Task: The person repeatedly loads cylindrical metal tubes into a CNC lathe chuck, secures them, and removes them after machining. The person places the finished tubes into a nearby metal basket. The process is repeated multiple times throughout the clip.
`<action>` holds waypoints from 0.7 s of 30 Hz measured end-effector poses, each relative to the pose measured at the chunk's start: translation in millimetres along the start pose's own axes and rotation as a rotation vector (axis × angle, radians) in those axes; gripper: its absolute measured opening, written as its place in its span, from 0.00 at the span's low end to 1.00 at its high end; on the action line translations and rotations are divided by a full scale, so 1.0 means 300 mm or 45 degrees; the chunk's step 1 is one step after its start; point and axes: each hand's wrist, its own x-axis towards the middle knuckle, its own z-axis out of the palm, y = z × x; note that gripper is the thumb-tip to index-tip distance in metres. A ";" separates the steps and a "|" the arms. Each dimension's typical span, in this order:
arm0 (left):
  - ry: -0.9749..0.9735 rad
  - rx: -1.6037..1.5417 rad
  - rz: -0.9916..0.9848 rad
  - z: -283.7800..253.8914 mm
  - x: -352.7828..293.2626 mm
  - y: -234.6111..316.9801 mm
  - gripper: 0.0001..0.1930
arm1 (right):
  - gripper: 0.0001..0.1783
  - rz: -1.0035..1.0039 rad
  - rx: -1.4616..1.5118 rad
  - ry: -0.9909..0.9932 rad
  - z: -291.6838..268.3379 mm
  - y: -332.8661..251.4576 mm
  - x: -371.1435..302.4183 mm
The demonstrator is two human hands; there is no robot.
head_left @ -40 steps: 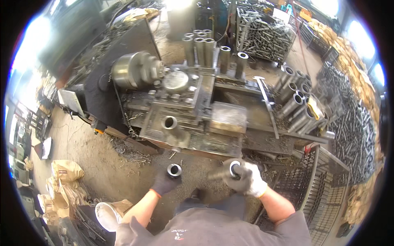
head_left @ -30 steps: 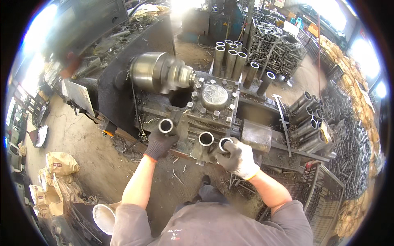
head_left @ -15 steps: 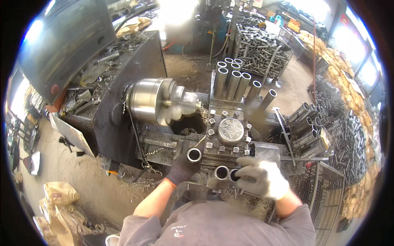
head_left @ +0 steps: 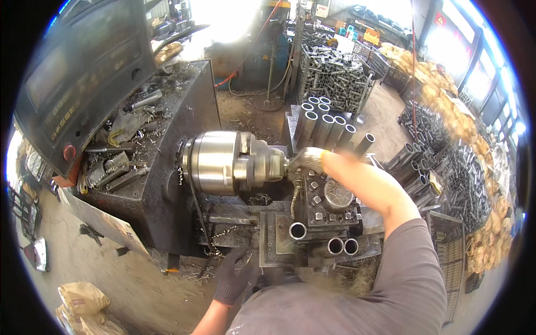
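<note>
My right hand (head_left: pixel 309 161), in a pale glove, reaches across the square tool post (head_left: pixel 339 196) of a lathe. It is beside the outer end of the steel chuck (head_left: pixel 215 162), whose jaws look smeared; motion blurs its fingers. Low in front of the lathe bed is my left hand (head_left: pixel 231 278), in a dark glove, fingers stretched out and holding nothing. A short steel tube (head_left: pixel 298 230) stands upright on the slide left of the tool post. Two more tubes (head_left: pixel 335 246) stand side by side at the near edge.
Several upright steel tubes (head_left: pixel 324 128) stand behind the tool post, and more lean in a bunch (head_left: pixel 416 167) at the right. The grey headstock (head_left: pixel 173 128) carries scraps and chips. Curled swarf (head_left: pixel 295 198) hangs by the tool post. A wire crate of metal parts (head_left: pixel 335 75) stands behind.
My left hand has let go of the tube, which now stands on the slide, and drawn back toward me. My right hand has left the two near tubes and swung forward to the chuck's end.
</note>
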 end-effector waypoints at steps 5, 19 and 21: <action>0.148 -0.006 -0.141 -0.068 -0.047 -0.079 0.19 | 0.25 -0.351 0.214 0.480 -0.023 -0.037 -0.122; 0.187 0.024 0.256 -0.012 0.177 0.134 0.17 | 0.08 -1.123 -0.250 2.142 -0.101 -0.456 -0.470; 0.284 0.211 0.550 -0.002 0.257 0.178 0.18 | 0.08 -1.326 -0.078 2.239 -0.143 -0.457 -0.375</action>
